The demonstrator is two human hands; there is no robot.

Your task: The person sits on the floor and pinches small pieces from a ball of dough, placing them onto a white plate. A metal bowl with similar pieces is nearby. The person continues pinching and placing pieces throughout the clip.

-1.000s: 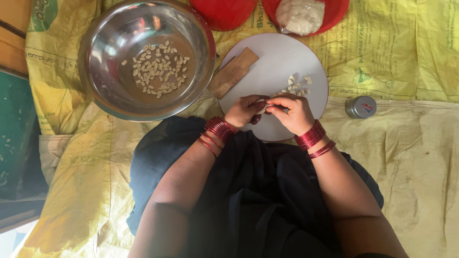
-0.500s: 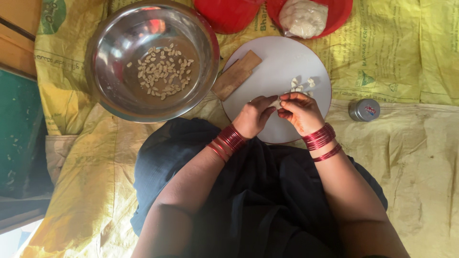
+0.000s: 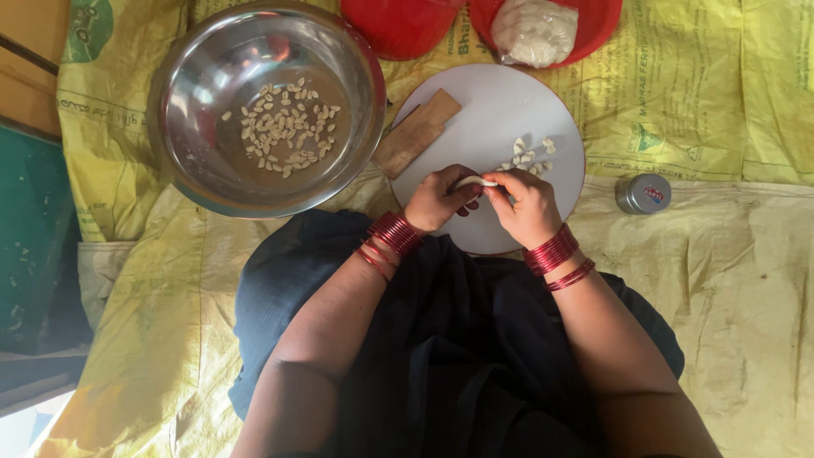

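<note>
My left hand (image 3: 438, 199) and my right hand (image 3: 527, 203) meet over the near half of a round white board (image 3: 492, 106). Together they pinch a small pale strip of dough (image 3: 476, 181) between the fingertips. Both wrists wear red bangles. Several small pale dough pieces (image 3: 527, 155) lie on the board just beyond my right hand. A flat brown wooden piece (image 3: 415, 133) rests on the board's left edge. A steel bowl (image 3: 195, 102) to the left holds several more small pale pieces (image 3: 281, 129).
A red dish (image 3: 593, 25) at the top holds a lump of white dough (image 3: 534, 31); a second red dish (image 3: 398, 25) sits beside it. A small round metal tin (image 3: 643, 193) stands to the right. Yellow sacking (image 3: 729, 254) covers the floor. My dark-clothed lap fills the near middle.
Both hands have stayed over the near part of the board, working the dough strip between the fingers. The view has shifted slightly.
</note>
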